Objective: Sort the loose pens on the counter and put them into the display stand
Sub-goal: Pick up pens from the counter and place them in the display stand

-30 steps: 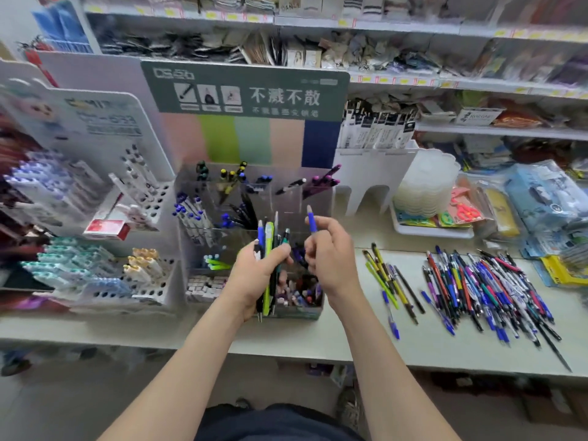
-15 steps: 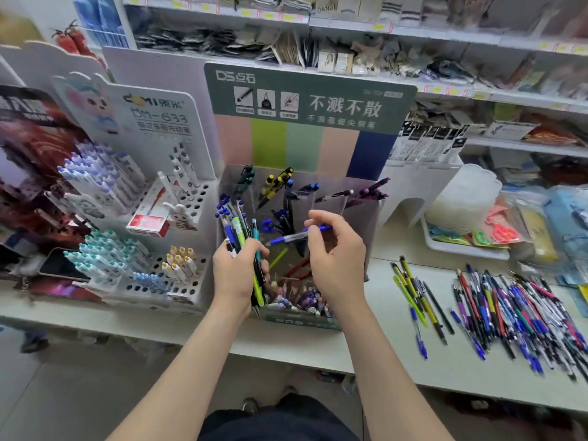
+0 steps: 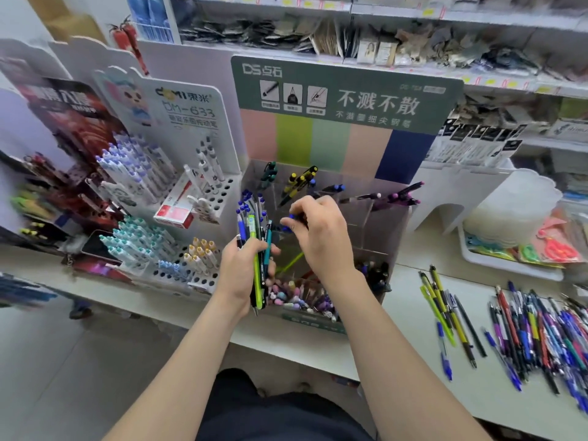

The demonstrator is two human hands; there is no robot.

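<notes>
Fingers point(image 3: 310, 203) of our right hand point(image 3: 321, 240) are pinching a blue pen point(image 3: 291, 216) right over the middle slots of the display stand point(image 3: 381, 224), axis mostly hidden tbh, left hand point(image 3: 240, 275) gripping the spare pens point(image 3: 254, 230) just beside.

loose pens point(image 3: 541, 329) — cut off right | blue pen point(image 3: 291, 217) — mostly hidden

Clear acrylic compartmented display stand point(image 3: 378, 224) on the white bench point(image 3: 152, 294); white perforated pen rack point(image 3: 206, 214) to its left, loose mixed-colour pens point(image 3: 528, 329) to its right, stocked wall shelves point(image 3: 413, 17) behind. Before it, the left hand point(image 3: 241, 272) with a mixed pen bundle point(image 3: 254, 237); above its compartments, the right hand point(image 3: 321, 233) with a blue pen point(image 3: 291, 217).
</notes>
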